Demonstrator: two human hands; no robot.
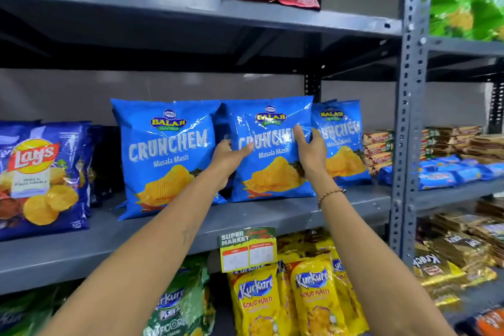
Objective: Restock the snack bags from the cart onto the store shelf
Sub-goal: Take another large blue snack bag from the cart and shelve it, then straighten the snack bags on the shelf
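So, head view: the middle Crunchem bag (272,150) is clasped at both edges by the left hand (227,161) and right hand (311,150), fingers wrapped, upright on the grey shelf (272,215). Three bags look placed; no cart is seen, so what's left can't be judged.

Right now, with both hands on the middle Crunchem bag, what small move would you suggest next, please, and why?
Probably nudge the middle Crunchem bag slightly back, then let go. It stands upright on the grey shelf, the left hand and right hand gripping its sides. It overlaps the right Crunchem bag and sits level with the left Crunchem bag, so it looks nearly placed.
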